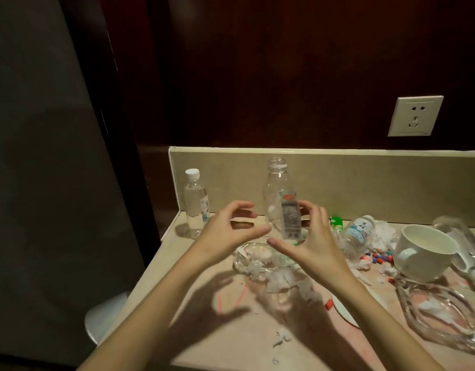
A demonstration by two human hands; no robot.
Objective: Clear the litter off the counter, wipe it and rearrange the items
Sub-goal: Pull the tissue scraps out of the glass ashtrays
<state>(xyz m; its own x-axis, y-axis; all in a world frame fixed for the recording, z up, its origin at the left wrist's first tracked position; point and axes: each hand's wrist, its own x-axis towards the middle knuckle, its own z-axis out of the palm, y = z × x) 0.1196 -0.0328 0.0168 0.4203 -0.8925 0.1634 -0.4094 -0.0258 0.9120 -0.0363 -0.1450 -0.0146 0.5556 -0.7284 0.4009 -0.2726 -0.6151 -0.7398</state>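
Litter [278,279], mainly crumpled tissue and small coloured scraps, lies across the centre of the table [231,341], from the near edge at 6 o'clock out to the backsplash [365,183] at 12 o'clock.

Nearest, loose paper bits [282,337] lie close to the front edge. At 4 o'clock a clear glass dish [442,314] holds tissue. A small glass ashtray [251,257] at centre is also filled with tissue.

Above it, the left hand [225,234] is released, fingers curved, holding nothing. The right hand [311,236] is curled beside an uncapped empty bottle [280,204]; actual contact cannot be confirmed. The bottle stands upright, probably for removal as litter.

At 3 o'clock a white mug [424,253] lies tipped on its side, just beside a toppled small bottle [358,234]. A capped water bottle [195,204] stands at 10 o'clock near the left table edge.

Open room: the near-left table area. The right side is crowded; the left and front edges are unguarded drops.
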